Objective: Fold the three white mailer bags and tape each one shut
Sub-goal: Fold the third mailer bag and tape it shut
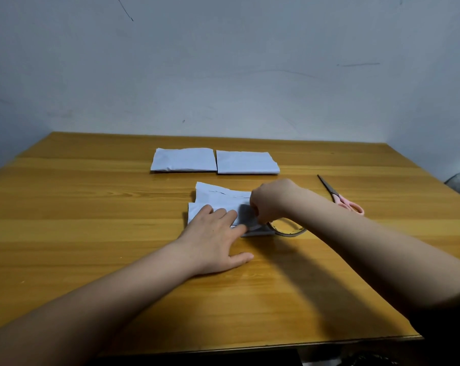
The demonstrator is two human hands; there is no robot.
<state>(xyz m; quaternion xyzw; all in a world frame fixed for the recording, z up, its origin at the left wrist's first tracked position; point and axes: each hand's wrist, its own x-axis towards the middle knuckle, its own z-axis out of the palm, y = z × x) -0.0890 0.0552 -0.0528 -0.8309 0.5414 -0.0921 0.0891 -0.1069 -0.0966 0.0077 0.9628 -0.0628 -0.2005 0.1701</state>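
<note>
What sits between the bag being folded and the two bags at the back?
Nothing: the head view shows only bare table between the near bag and the two back bags.

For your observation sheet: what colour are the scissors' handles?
Pink, on the scissors in the head view.

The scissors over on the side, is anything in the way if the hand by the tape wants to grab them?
Nothing visible blocks them. The scissors lie alone on the table, out past the right hand. That hand is busy at the near mailer bag, and the tape roll sits nearer the person, not between hand and scissors.
</note>
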